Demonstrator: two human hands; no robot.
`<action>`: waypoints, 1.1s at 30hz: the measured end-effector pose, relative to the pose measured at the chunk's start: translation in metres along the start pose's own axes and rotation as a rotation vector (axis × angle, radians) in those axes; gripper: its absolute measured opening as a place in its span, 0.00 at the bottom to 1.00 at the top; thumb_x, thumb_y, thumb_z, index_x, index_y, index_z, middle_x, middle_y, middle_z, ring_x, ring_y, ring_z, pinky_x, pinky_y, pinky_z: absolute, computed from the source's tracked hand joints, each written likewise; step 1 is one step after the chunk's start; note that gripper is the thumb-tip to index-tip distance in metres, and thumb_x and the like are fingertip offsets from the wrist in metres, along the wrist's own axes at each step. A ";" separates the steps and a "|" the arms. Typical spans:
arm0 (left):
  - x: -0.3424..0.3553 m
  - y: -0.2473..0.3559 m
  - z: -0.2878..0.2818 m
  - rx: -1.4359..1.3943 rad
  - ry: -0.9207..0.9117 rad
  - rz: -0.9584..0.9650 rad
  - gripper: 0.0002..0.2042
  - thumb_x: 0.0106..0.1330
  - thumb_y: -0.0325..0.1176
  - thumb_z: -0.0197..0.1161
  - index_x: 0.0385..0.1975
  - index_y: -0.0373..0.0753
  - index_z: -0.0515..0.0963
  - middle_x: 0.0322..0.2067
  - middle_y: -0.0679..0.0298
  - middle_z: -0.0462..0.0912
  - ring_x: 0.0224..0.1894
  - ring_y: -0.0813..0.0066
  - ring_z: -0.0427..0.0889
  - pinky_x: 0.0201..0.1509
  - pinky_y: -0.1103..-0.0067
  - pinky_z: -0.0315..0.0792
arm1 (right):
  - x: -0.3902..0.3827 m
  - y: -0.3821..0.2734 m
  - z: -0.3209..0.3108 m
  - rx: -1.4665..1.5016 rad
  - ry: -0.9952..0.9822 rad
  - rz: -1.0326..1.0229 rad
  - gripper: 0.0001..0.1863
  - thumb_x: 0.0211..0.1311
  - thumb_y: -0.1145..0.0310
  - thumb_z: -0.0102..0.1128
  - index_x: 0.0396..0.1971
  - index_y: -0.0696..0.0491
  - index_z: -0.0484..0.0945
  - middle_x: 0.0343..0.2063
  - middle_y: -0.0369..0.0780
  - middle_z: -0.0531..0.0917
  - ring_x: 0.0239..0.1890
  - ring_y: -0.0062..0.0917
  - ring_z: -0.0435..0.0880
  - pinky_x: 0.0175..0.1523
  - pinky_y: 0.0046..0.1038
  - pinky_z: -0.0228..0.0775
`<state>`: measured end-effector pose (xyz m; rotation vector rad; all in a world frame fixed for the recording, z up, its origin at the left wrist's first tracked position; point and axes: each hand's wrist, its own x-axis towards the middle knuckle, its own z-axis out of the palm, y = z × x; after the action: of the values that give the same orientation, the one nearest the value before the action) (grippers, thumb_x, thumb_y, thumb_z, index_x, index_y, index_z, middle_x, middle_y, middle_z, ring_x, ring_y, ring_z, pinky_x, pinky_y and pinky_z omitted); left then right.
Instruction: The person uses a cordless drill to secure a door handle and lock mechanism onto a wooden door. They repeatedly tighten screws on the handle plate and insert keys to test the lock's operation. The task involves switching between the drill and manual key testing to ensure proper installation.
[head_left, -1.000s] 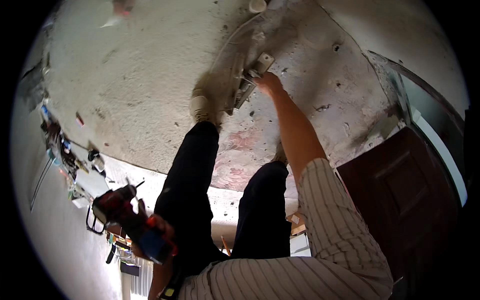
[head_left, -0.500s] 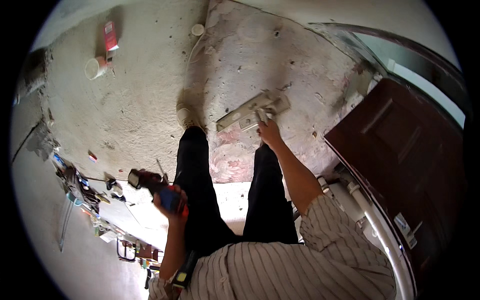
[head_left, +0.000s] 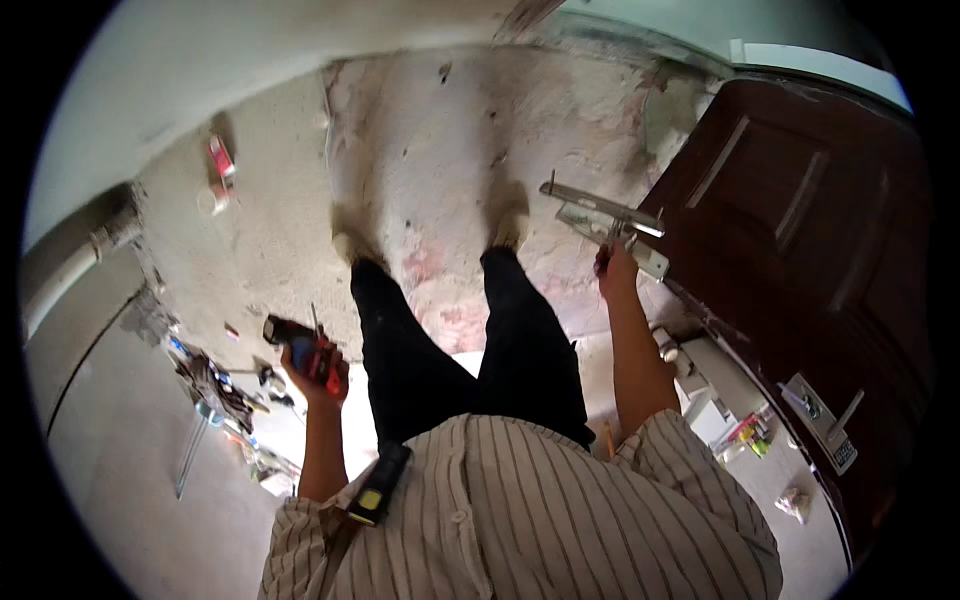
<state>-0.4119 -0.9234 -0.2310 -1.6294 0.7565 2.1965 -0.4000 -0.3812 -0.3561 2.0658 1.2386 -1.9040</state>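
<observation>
My left hand (head_left: 318,382) is closed round the grip of a red, blue and black cordless drill (head_left: 292,332), held out to the left of my legs. A thin bit or rod shows by the drill's upper side. In my right hand (head_left: 618,274) is a pair of long, pale metal door handle plates (head_left: 598,206), held above the floor near the brown door (head_left: 760,190). Thin posts stick out at the ends of the upper plate. My fingers hide the middle of both plates.
A handle plate (head_left: 822,422) with a lever is on the door at my right. Far left on the stained floor lie a red box (head_left: 221,156) and a white cup (head_left: 212,200). Tools and clutter (head_left: 215,385) lie lower left. A flashlight (head_left: 380,485) hangs on my shirt.
My view and body have shifted toward the door, which looms larger. The right hand has carried the plates rightward and tilted them. Both shoes now show. The drill stays in my left hand.
</observation>
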 end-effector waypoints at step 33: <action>0.095 -0.240 0.423 1.317 0.513 -0.174 0.23 0.57 0.57 0.60 0.38 0.41 0.77 0.25 0.66 0.79 0.24 0.72 0.78 0.24 0.77 0.70 | 0.346 -0.495 0.247 0.674 -0.173 0.413 0.14 0.68 0.70 0.50 0.49 0.60 0.66 0.35 0.43 0.75 0.31 0.25 0.76 0.32 0.24 0.73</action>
<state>-0.6481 -0.4912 -0.2850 -1.3301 1.6077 0.6764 -0.9213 -0.0111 -0.4872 2.1085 0.0931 -2.4056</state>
